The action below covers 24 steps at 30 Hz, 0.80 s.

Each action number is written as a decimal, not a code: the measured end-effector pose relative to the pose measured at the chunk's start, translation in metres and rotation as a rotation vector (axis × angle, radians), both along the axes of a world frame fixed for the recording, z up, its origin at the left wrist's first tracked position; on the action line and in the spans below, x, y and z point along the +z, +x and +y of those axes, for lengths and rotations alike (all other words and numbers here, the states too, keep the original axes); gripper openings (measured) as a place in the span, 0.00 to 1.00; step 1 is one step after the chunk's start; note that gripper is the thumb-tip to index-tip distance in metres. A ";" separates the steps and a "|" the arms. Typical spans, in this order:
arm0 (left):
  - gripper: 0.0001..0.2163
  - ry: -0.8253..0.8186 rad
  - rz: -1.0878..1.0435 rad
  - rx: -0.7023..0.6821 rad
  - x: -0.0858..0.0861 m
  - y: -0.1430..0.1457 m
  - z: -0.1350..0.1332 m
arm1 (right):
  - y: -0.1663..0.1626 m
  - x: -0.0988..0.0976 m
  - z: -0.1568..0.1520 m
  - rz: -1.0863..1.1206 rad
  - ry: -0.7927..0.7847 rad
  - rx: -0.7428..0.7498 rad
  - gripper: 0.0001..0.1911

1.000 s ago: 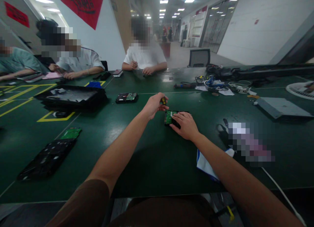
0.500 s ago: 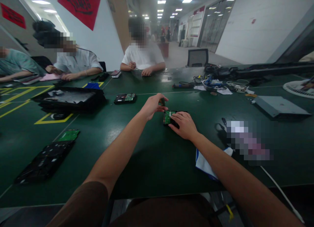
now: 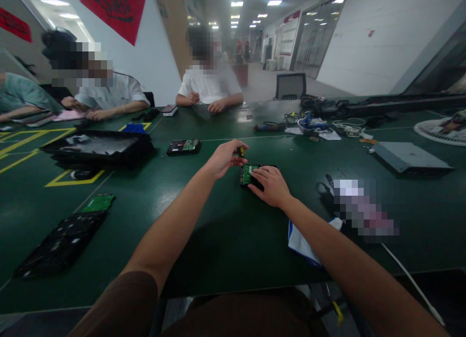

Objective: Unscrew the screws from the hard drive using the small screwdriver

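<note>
The left hand (image 3: 224, 158) pinches a small yellow-and-black tool (image 3: 241, 151) between thumb and fingertips, its grip closed around the handle just above a small black device (image 3: 251, 175) with a green circuit board showing on top. The right hand (image 3: 271, 185) lies flat over the near right part of that device, fingers spread and pressing it to the dark green tabletop (image 3: 225, 230); its grip is loose and wraps around nothing. The device sits near the middle of the tabletop, well in from the near edge.

Toward the far edge from the left hand, a second black device (image 3: 183, 146) with a green board lies by itself. A white and blue cloth (image 3: 300, 240) rests beside the right forearm, close to the near edge. Toward the left edge, a black tray (image 3: 98, 147) sits by yellow floor-style markings (image 3: 73, 177), and nearer the near-left corner a loose green circuit board (image 3: 97, 203) touches the end of a long black panel (image 3: 60, 244). Toward the right edge lie a grey flat box (image 3: 409, 157) and a tangle of cables and tools (image 3: 313, 123). At the far edge, 2 people in white shirts (image 3: 209, 84) rest their forearms on the tabletop.
</note>
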State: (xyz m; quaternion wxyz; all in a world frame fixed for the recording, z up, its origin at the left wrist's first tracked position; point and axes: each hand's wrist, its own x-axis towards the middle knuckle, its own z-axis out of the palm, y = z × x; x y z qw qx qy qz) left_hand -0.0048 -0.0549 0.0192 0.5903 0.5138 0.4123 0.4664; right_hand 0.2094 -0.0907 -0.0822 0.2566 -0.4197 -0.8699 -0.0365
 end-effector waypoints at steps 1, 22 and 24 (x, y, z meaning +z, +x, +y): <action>0.12 -0.010 -0.005 -0.017 0.000 0.000 -0.001 | 0.000 0.000 0.000 0.003 0.003 0.001 0.24; 0.11 -0.128 -0.137 -0.027 -0.003 0.004 -0.001 | 0.000 -0.002 0.000 -0.014 0.028 0.001 0.25; 0.12 -0.113 -0.096 0.021 -0.002 0.003 0.000 | 0.000 -0.002 0.000 -0.010 0.026 -0.001 0.25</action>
